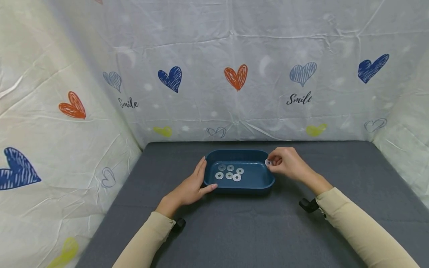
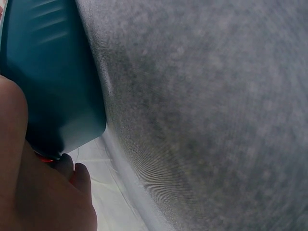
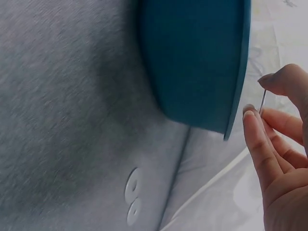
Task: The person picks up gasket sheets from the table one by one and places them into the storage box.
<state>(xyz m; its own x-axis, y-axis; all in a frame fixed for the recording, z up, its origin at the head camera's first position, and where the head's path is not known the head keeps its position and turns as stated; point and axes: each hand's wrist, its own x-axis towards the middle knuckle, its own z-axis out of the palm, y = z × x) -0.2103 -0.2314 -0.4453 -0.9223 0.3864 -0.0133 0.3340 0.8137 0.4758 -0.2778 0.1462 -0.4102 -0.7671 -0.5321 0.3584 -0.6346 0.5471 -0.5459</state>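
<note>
A dark blue tray (image 1: 239, 152) stands on the grey table, with several flat silver washers (image 1: 229, 175) lying in its left half. My right hand (image 1: 269, 162) pinches one more washer (image 1: 267, 162) between thumb and fingertip, just over the tray's right rim. In the right wrist view that washer (image 3: 263, 103) shows edge-on beside the tray's wall (image 3: 192, 62). My left hand (image 1: 203, 174) rests against the tray's left side with straight fingers, the thumb at the front corner. The left wrist view shows the tray's outside wall (image 2: 48, 72) against my palm.
Two loose washers (image 3: 131, 197) lie on the grey cloth beyond the tray in the right wrist view. The grey table (image 1: 234, 230) is walled in by white heart-print sheets (image 1: 234, 74) at the back and on both sides.
</note>
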